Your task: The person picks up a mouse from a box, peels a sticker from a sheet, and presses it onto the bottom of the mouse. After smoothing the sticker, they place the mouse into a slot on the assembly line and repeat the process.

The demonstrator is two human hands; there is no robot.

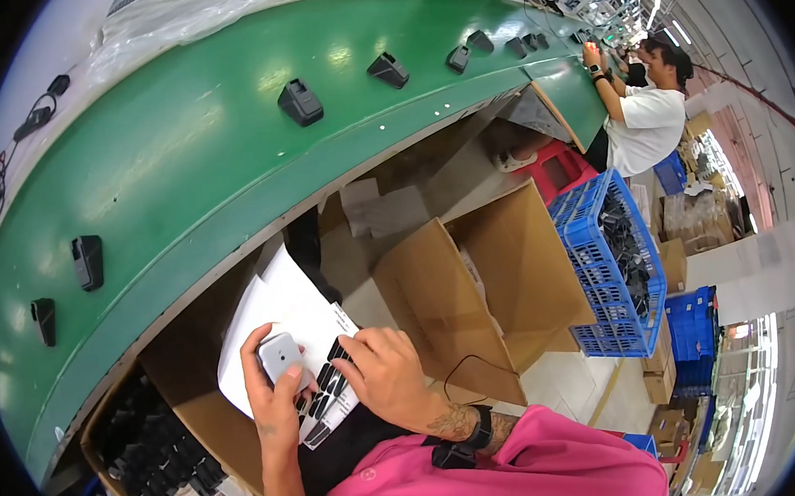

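Note:
A small white rounded device (282,358), its kind unclear, sits in my left hand (274,399), with the fingers wrapped round it and the thumb across its lower edge. Beneath both hands, white sheets (277,298) lie over my lap, and one bears rows of black stickers (319,406). At the right edge of that sheet, my right hand (390,377) is closed in a pinch, thumb and forefinger at a black sticker (336,352). Whether the sticker has come off its backing is hard to see.
A green conveyor belt (177,125) curves past ahead, carrying several black charger-like units (301,103). Below left stands a carton of black parts (157,440). Open cardboard boxes (438,300) and a blue crate (613,270) stand to the right. A co-worker (646,115) sits farther along the belt.

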